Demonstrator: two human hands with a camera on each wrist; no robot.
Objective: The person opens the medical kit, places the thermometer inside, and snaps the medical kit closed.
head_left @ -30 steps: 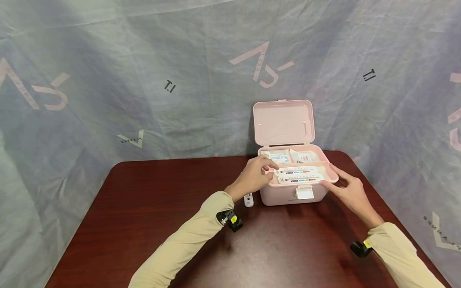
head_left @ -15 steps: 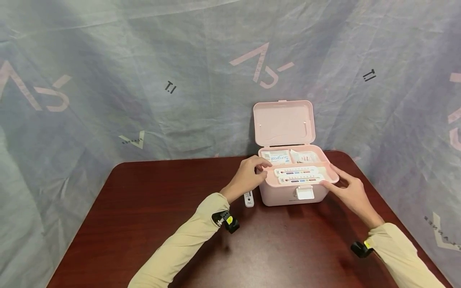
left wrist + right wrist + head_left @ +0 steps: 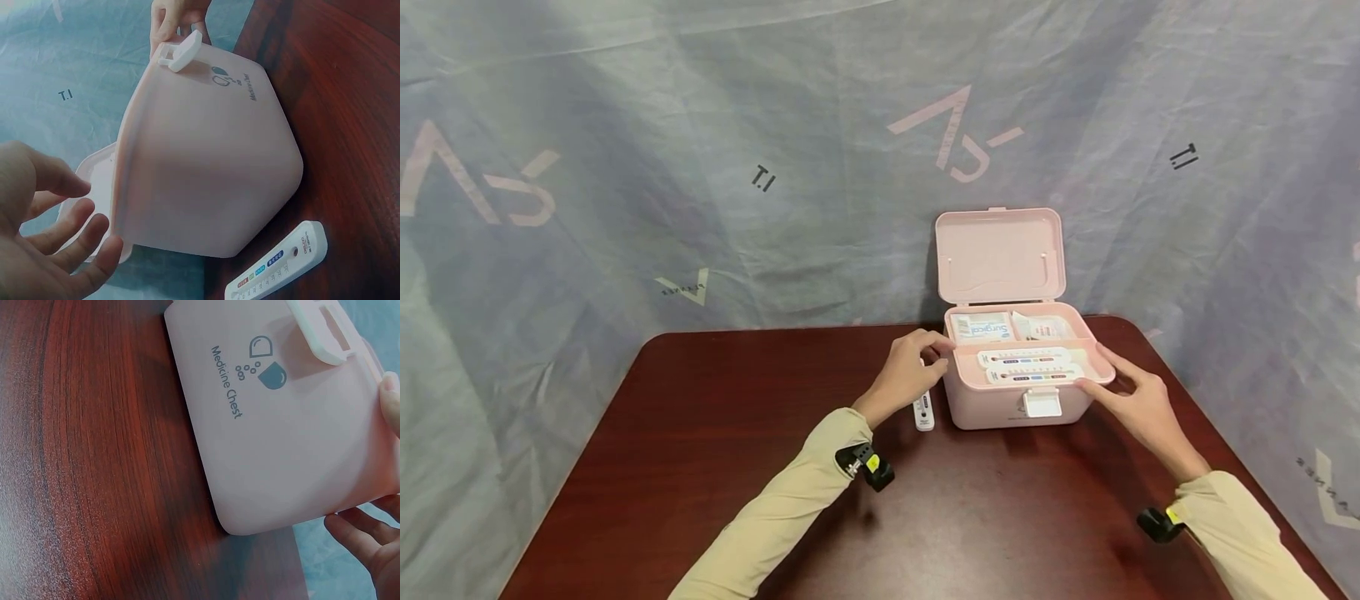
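A pink medicine chest [image 3: 988, 408] stands with its lid [image 3: 1000, 258] raised. Two white strip thermometers, an upper one [image 3: 1022, 357] and a lower one [image 3: 1030, 374], lie side by side in the tray's front section. My left hand [image 3: 906, 375] is at the chest's left rim, fingers loosely bent and nothing between thumb and fingertips. My right hand [image 3: 1138, 404] holds the right front corner, thumb at the front rim and fingers along the side. A third thermometer [image 3: 278, 262] lies on the table left of the chest, partly hidden behind my left hand in the head view.
The tray's back section holds a packet marked "Surgical" [image 3: 981, 327] and another white packet [image 3: 1041, 327]. A white latch [image 3: 1042, 403] hangs at the front. The dark red wooden table [image 3: 737, 433] ends at a grey printed cloth [image 3: 820, 208] behind the chest.
My left hand has drawn back leftward from over the thermometers to the chest's left rim. My right hand stays on the corner. The head view has shifted slightly.
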